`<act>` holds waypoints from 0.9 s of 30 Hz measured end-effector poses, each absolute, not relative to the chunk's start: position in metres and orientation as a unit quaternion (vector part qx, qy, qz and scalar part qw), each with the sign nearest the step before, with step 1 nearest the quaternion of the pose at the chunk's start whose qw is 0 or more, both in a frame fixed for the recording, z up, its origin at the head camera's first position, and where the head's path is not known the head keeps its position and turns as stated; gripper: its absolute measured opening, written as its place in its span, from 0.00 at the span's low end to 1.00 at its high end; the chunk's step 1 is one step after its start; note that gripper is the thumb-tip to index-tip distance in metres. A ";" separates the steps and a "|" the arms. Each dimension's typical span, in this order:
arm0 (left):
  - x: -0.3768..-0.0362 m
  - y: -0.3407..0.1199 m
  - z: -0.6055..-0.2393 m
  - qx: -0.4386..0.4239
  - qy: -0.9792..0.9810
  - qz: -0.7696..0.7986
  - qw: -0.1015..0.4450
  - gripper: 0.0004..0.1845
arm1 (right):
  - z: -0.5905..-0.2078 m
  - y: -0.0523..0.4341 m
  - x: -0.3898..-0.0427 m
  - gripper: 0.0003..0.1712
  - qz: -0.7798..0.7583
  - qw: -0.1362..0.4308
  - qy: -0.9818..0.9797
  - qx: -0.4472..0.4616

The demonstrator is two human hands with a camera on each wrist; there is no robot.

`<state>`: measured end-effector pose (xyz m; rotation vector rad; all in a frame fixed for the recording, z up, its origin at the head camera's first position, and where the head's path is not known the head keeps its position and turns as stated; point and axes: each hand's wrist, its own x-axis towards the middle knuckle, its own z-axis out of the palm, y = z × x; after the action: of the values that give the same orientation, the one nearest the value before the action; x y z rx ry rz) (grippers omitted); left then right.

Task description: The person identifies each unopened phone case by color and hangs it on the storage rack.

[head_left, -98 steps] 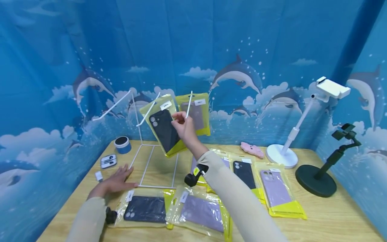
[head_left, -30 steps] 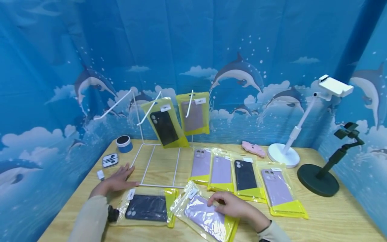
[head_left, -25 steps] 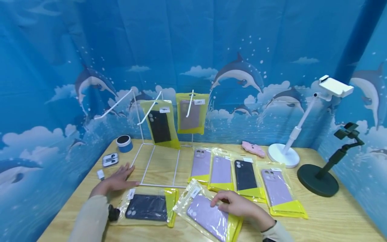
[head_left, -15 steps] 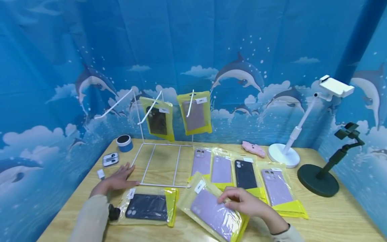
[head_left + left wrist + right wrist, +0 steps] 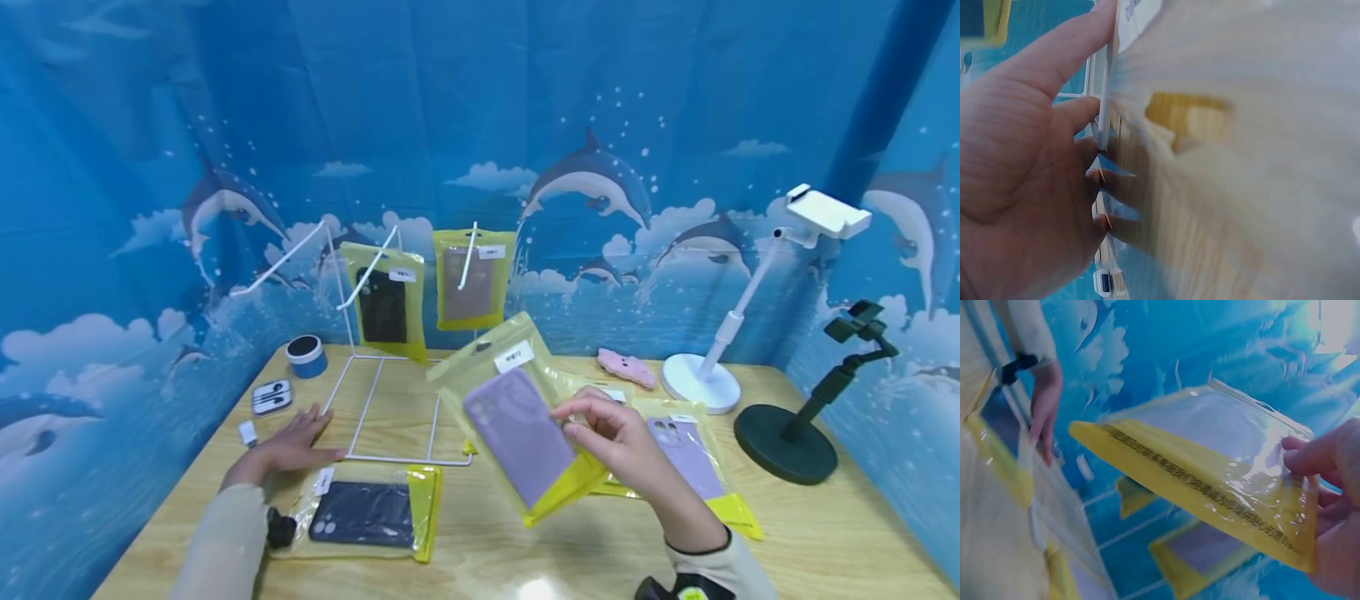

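- A wooden table [image 5: 825, 533] is filling the lower half of the head view, with a blue dolphin-print backdrop [image 5: 480, 100] hanging behind it.
- A white wire display rack [image 5: 390, 400] is standing at the back left of the table, with two yellow-backed pouches hanging from its hooks.
- The right hand [image 5: 626, 437] is holding a packaged lilac phone case [image 5: 517, 437] in the air above the middle of the table, clear of the surface. The thumb and fingers are pinching its right-hand long edge, near the lower yellow end.
- The package is tilting, its long axis running from the labelled hang-hole end at upper left, toward the rack, down to the yellow end at lower right. Its clear front is facing the camera.
- It is looking light, with a glossy film pouch that is probably slippery and crinkly over a stiffer case inside. Gripping across the case body, not the loose film, is likely steadier.
- The left hand [image 5: 288, 450] is lying flat and spread on the table, fingertips touching the rack's base wire.
- A dark phone case package [image 5: 367, 517] is lying flat just beside the left wrist.
- More packaged cases [image 5: 690, 467] are lying behind the right hand.
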<state>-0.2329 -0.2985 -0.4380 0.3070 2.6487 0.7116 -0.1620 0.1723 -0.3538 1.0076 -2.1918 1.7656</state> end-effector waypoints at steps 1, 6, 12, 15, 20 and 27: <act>-0.233 -0.299 -0.439 0.108 0.942 0.256 0.190 0.51 | -0.348 0.168 -0.163 0.11 0.594 0.080 -0.733 0.321; -0.233 -0.302 -0.439 0.119 0.936 0.272 0.190 0.52 | -0.329 0.147 -0.169 0.10 0.607 0.092 -0.744 0.265; -0.233 -0.299 -0.437 0.117 0.937 0.267 0.193 0.52 | -0.321 0.133 -0.182 0.11 0.624 0.102 -0.736 0.244; -0.232 -0.298 -0.437 0.112 0.940 0.257 0.194 0.51 | -0.322 0.131 -0.186 0.11 0.627 0.096 -0.740 0.224; -0.232 -0.296 -0.438 0.111 0.943 0.246 0.194 0.51 | -0.326 0.129 -0.193 0.11 0.631 0.075 -0.747 0.194; -0.233 -0.299 -0.440 0.111 0.943 0.245 0.194 0.51 | -0.328 0.117 -0.224 0.12 0.624 0.106 -0.757 0.162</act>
<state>-0.2330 -0.2994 -0.4405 0.3119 2.6449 0.6875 -0.2243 0.1171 -0.3285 0.4765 -2.2309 1.8370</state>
